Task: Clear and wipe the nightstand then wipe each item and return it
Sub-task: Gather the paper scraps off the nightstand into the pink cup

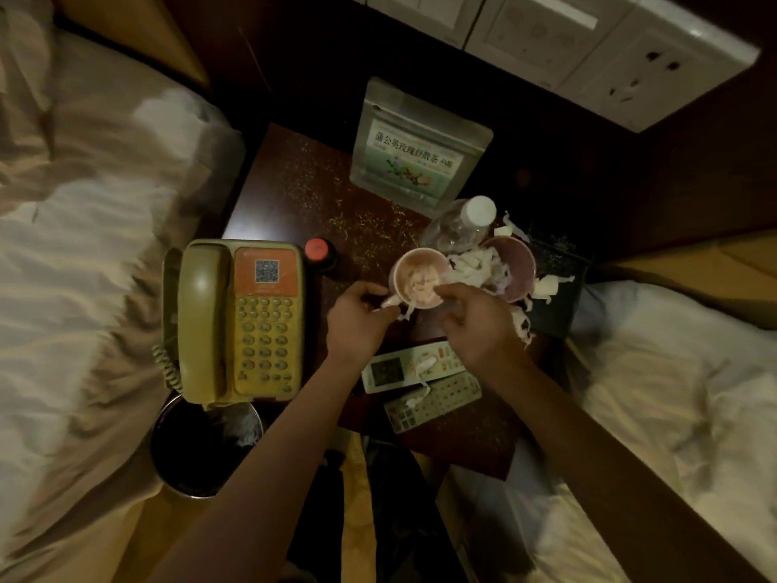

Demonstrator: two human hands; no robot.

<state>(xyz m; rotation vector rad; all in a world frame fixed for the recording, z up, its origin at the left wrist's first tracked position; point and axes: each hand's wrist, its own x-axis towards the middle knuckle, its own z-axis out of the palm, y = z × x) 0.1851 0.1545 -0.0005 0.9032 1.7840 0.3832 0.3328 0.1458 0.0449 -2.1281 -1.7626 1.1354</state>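
- The pink cup (420,279) stood near the middle of the nightstand (294,191), at about four o'clock from the tea pouch (414,149), just beside a second pink cup (519,267) at its three o'clock.
- The left hand (357,321) pinched the cup's handle; the right hand (475,321) had its fingertips curled on the near rim, seemingly pinching a paper shred (471,267).
- I judged the cup light but hard, probably breakable, and best lifted by handle and rim together; the shreds would be limp and apt to scatter.
- The water bottle (462,225) looked light and tippy.
- Dim light hid the cup's depth and contents; the remotes (420,385) were partly covered by the forearms, and the small red-capped bottle (317,252) behind the telephone (239,321) was barely readable.
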